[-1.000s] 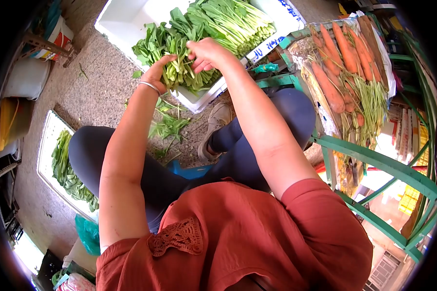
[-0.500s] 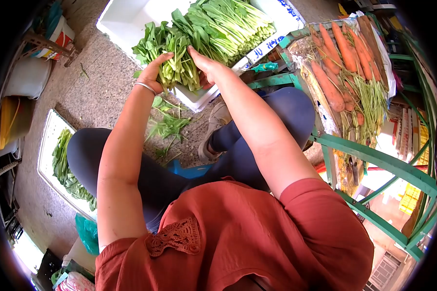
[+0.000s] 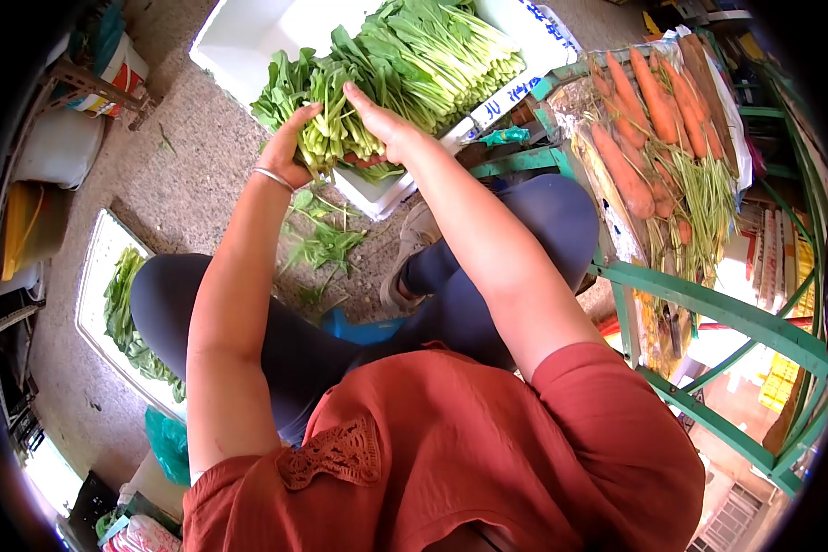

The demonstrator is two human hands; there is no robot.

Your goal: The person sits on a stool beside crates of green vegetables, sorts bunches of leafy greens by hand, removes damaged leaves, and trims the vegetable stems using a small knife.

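A bunch of leafy greens (image 3: 340,133) lies at the near end of the white foam box (image 3: 239,46), its pale cut stems toward me. My left hand (image 3: 290,152), with a bangle at the wrist, clasps the bunch's left side; its thumb is on top and the other fingers are hidden. From the right, my right hand (image 3: 386,129) holds the same bunch, thumb stretched along the top and fingers partly visible under the stems. More greens (image 3: 460,60) fill the box beyond, laid in a row with stems to the right.
Loose leaves (image 3: 327,244) litter the floor between my legs. At left is another white box (image 3: 92,294) with greens. Carrots (image 3: 658,101) and wilted stalks lie on a green metal stand (image 3: 708,299) at right. A teal bag (image 3: 167,442) sits lower left.
The view has shifted slightly. My right hand has tilted around the bunch, and its fingers now show under the stems. Both hands keep hold of the greens.
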